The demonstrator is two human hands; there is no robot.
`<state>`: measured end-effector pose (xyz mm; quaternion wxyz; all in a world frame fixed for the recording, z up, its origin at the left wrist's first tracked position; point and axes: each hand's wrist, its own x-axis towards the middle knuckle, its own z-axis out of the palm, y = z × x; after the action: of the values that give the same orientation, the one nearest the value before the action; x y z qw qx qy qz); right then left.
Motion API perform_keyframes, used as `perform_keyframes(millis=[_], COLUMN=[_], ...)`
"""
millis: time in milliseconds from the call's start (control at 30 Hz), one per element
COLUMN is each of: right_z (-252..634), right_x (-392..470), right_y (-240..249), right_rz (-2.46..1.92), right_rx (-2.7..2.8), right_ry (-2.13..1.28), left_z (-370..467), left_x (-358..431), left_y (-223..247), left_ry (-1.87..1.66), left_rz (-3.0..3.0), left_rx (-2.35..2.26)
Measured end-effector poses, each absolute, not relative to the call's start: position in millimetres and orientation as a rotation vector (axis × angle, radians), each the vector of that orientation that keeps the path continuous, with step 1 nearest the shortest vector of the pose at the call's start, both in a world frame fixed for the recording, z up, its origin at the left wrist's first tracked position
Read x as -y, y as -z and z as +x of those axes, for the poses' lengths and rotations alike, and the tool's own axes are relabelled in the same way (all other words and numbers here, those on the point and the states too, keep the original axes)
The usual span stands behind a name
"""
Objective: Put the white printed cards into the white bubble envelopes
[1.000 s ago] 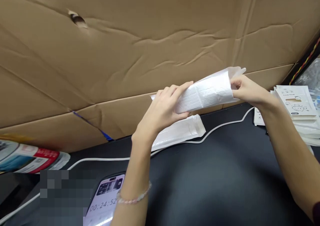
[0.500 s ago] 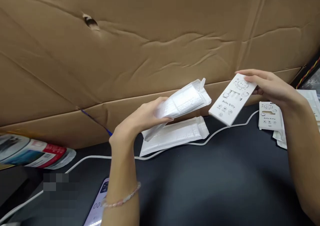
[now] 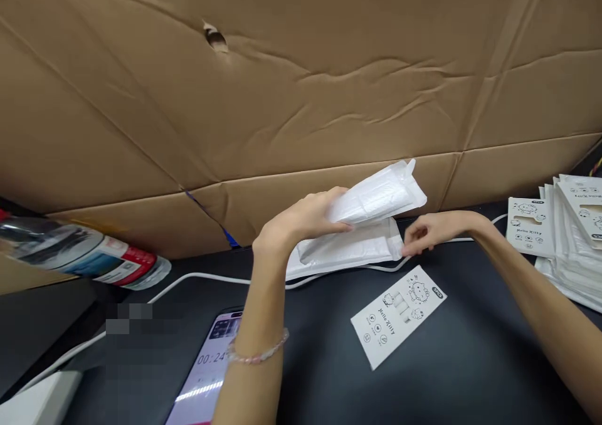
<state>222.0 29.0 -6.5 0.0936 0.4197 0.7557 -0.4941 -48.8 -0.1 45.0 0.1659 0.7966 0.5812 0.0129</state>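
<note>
My left hand is closed on a white padded pouch, held tilted above the table. Beneath it another white pouch lies by the cardboard. My right hand, fingers curled, is at the right end of that lower pouch; whether it grips the pouch edge is hard to tell. A white Hello Kitty box with a cut-out window lies flat on the dark table, in front of both hands.
A tall cardboard sheet stands behind the table. White pouches and a card box are stacked at the right. At the left are a bottle, a phone and a white cable.
The Hello Kitty box has left my right hand and now lies on the table. My right hand has moved down and left to the lower pouch. The view has shifted to the right.
</note>
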Motion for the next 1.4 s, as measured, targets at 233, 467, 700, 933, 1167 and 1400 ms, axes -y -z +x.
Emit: perform_keyframes(millis=[233,467,700,933,1167,1400], right_z=[198,184,184,183,216,290], right_x=[-29,-36,-30,-23,-32,-16], right_y=[39,74,72,72,23,-48], right_rz=[1.656,1.618,1.412,1.349,1.307,1.791], right_rx=[-2.633,-2.882,-2.908,-2.894,-2.803,-2.514], right_ry=[1.422,1.363,1.289,1.220,1.279,1.208], left_z=[-54,-60,-59,-56,-56,-46], left_x=[-8,-13,-23,-25,-23,-20], left_y=[-34,-30,-12,-5,-10,-16], left_ry=[0.084,0.222,0.378,0.392,0.254,0.199], left_rz=[2.206,2.131,2.066,2.067,2.161,2.236], left_rx=[-1.613,-1.636,-1.609,-1.609,-1.580,-1.569])
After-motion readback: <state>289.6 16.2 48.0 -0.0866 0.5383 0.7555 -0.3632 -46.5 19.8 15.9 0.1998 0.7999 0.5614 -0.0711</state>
